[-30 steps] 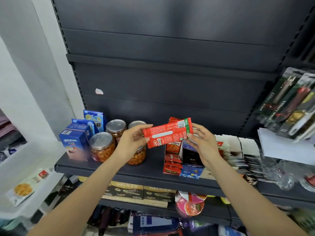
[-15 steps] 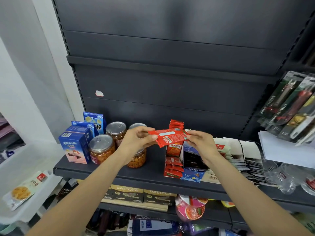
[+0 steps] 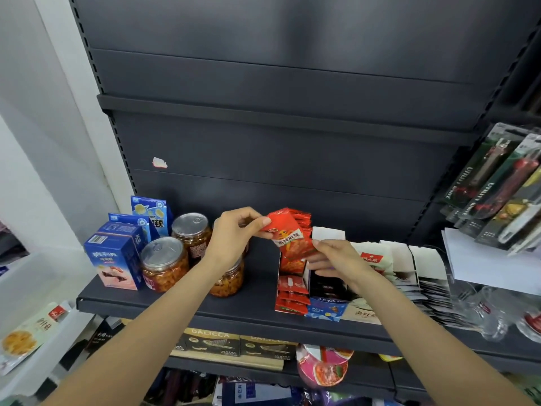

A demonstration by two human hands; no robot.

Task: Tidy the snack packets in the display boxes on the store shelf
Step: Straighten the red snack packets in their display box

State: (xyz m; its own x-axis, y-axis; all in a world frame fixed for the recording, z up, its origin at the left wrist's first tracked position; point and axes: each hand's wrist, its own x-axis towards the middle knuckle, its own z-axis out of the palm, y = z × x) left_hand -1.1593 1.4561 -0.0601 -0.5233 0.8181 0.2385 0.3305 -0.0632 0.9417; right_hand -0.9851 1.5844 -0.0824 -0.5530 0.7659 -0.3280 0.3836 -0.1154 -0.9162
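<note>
A red snack packet (image 3: 288, 237) is held tilted above the red display box (image 3: 291, 291), printed face toward me. My left hand (image 3: 234, 235) pinches its upper left corner. My right hand (image 3: 333, 260) pinches its lower right end. More red packets stand upright at the back of the box and lie stacked at its front. Beside it on the right sits a blue display box (image 3: 328, 309) with dark packets, partly hidden by my right hand.
Lidded jars (image 3: 165, 266) and blue cartons (image 3: 115, 263) stand on the left of the dark shelf (image 3: 251, 309). White packets (image 3: 404, 265) line the right, then glass mugs (image 3: 483, 312). Utility knives (image 3: 497, 183) hang at far right. A white bin (image 3: 35, 317) sits lower left.
The packet has turned from lying flat and horizontal to a tilted, more upright pose showing its printed front. Both hands have dropped closer to the red box.
</note>
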